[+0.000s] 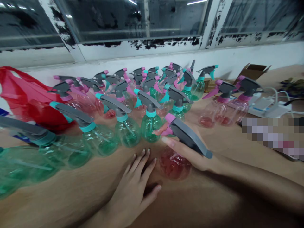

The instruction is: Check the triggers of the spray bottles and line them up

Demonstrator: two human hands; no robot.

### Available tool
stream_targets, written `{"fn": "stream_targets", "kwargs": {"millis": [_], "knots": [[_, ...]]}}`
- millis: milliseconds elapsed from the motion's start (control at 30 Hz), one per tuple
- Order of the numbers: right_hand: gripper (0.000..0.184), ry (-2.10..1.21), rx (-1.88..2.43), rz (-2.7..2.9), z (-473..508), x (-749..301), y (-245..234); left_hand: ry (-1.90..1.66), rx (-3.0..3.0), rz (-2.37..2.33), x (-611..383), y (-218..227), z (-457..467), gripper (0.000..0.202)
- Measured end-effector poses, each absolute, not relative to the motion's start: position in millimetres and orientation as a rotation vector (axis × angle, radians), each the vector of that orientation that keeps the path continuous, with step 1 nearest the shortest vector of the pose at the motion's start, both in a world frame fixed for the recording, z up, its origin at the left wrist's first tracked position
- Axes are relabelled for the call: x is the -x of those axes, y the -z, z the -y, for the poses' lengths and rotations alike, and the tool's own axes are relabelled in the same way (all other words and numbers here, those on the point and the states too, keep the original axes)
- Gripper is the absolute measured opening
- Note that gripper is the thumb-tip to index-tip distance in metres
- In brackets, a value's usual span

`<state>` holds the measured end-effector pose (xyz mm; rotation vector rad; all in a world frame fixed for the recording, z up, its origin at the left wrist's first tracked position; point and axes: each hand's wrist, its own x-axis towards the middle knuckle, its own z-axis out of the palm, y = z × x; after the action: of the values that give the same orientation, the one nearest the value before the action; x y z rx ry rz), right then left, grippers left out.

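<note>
My right hand [187,148] is wrapped round the neck of a pink spray bottle [174,164], under its grey and pink trigger head. The bottle is upright, at or just above the tabletop [213,196]; I cannot tell which. Beside it on the left, my left hand [135,186] lies palm down with fingers spread, holding nothing. Just beyond the fingertips stand green spray bottles [128,133] with turquoise collars and grey heads. Farther back, pink and green spray bottles [152,85] crowd together along the wall.
Two pink spray bottles [213,112] stand at the right. Behind them are an open cardboard box [254,71] and a white power strip [268,106] with cables. A red plastic bag [30,98] lies at the left. Windows [135,22] line the back wall.
</note>
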<state>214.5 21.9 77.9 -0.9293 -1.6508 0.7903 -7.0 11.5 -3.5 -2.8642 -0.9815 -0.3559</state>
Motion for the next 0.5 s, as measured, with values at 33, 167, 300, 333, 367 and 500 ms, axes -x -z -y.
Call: {"fn": "stream_targets", "kwargs": {"millis": [33, 167, 300, 333, 367, 500], "knots": [[0.015, -0.790, 0.936, 1.660, -21.6, -214.5, -79.0, 0.353, 2.864, 0.984, 7.1, 3.7, -11.5, 0.058], [0.014, -0.794, 0.973, 1.683, -21.5, -215.1, -81.5, 0.341, 2.847, 0.999, 7.9, 4.7, -11.8, 0.058], [0.024, -0.705, 1.006, 1.696, -23.7, -216.8, -80.9, 0.343, 2.838, 0.989, 7.5, 4.6, -12.1, 0.057], [0.023, -0.707, 0.998, 1.702, -24.3, -217.3, -80.6, 0.347, 2.834, 0.986, 7.4, 4.5, -12.1, 0.057], [0.021, -0.730, 0.984, 1.707, -24.8, -217.8, -80.1, 0.353, 2.828, 0.983, 7.3, 4.3, -12.1, 0.057], [0.015, -0.882, 0.923, 1.646, -26.2, -218.6, -76.3, 0.357, 2.826, 0.979, 7.4, 3.6, -11.5, 0.056]]}}
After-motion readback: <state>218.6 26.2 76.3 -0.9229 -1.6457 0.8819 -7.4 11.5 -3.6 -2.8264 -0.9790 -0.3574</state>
